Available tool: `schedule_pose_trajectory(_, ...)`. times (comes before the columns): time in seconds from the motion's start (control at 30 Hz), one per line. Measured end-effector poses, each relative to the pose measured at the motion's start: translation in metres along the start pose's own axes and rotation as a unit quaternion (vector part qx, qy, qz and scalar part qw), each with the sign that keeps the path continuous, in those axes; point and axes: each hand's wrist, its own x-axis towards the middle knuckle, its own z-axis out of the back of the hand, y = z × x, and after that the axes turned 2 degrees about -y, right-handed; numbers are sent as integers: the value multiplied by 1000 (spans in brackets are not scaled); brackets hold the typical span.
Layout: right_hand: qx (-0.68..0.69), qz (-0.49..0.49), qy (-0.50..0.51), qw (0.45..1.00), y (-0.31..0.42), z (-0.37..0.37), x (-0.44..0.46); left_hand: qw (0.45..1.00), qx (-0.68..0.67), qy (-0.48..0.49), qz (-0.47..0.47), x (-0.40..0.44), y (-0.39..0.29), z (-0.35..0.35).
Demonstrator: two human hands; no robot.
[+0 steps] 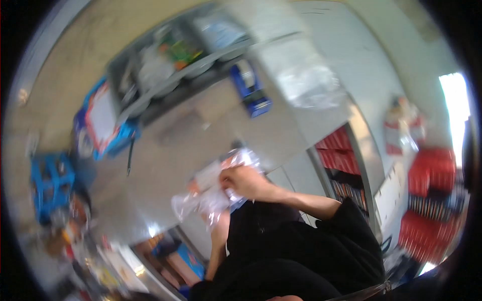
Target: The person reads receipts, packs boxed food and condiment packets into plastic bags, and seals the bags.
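Observation:
Close to my body, at the near edge of the grey table, is a clear plastic bag (213,198) with white and orange items showing in it. My right hand (245,183) lies over the bag's right part, its fingers curled and pinching the plastic. From below, my left hand (219,226) reaches up to the bag; the plastic covers its fingers, so their grip is hidden. The whole bag is blurred, and what it contains cannot be made out.
Beyond the bag are a blue tape dispenser (251,89), a grey divided tray (165,83) of packets and a stack of clear bags (306,75). A blue crate (51,185) stands at left. Red packs (339,150) fill a shelf at right.

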Motion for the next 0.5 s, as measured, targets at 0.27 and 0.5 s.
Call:
schedule_pose_trajectory(0.27,411,45,-373,831,16,172,-121,969,212,-77,-97,18,-16,-13)
schedule_pose_trajectory(0.5,59,-272,-454,846,-79,79,-333,941,12,97,-323,-16,-159,-113)
